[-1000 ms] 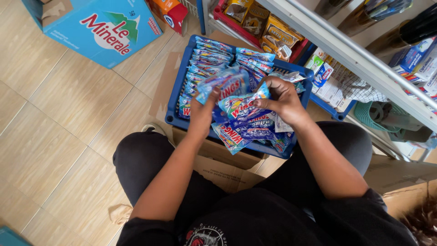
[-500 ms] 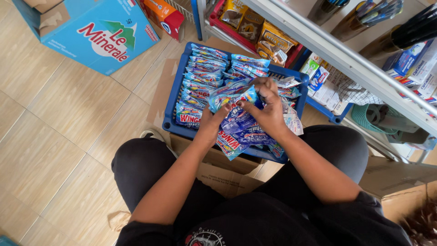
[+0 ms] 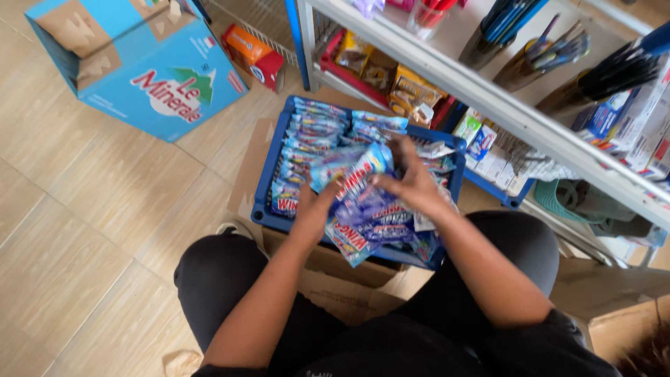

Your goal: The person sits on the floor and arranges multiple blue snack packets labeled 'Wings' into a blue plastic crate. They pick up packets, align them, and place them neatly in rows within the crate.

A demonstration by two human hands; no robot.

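Head view. Left hand (image 3: 313, 209) cupped under, right hand (image 3: 412, 183) clamped over a loose bundle of glossy blue plastic sachets (image 3: 359, 202), held above the blue plastic crate (image 3: 262, 185) on the tan tiled floor (image 3: 91, 230). Risk: slick packets fanning out, lower ones slipping onto the brown cardboard box (image 3: 335, 269). Count: two hands, one crate, roughly two sachet rows inside; sachets too many to count.
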